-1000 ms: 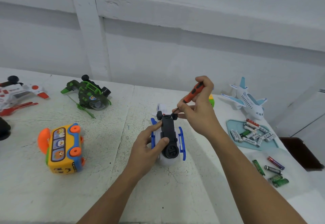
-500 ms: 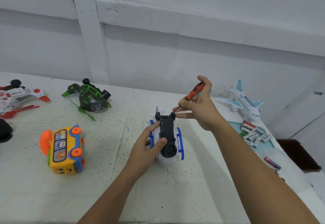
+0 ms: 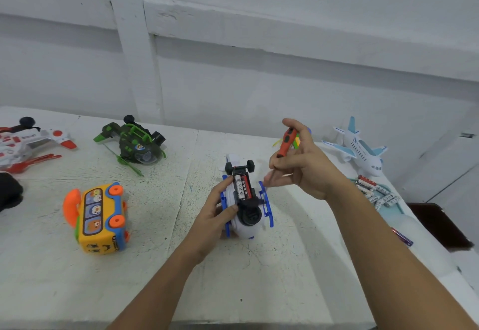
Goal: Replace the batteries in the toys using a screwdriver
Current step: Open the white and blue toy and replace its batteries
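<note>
A white and blue toy helicopter (image 3: 248,223) lies belly up at the middle of the table. Its battery bay is uncovered and two batteries (image 3: 242,186) show inside. My left hand (image 3: 217,212) grips the toy's left side, thumb near the bay. My right hand (image 3: 300,164) is raised just right of the toy and holds an orange and black screwdriver (image 3: 286,142) upright in the fingers. Whether those fingers also hold the cover is unclear.
A yellow bus toy (image 3: 99,219) lies at the left, a green helicopter (image 3: 134,144) behind it, a red and white toy (image 3: 26,143) at far left. A white airplane (image 3: 359,149) and a teal tray of batteries (image 3: 375,189) sit right. A loose battery (image 3: 401,236) lies near the right edge.
The screwdriver tip has lifted off the toy and my right hand has pulled back to the right. The black cover is gone from the bay, so the batteries now show.
</note>
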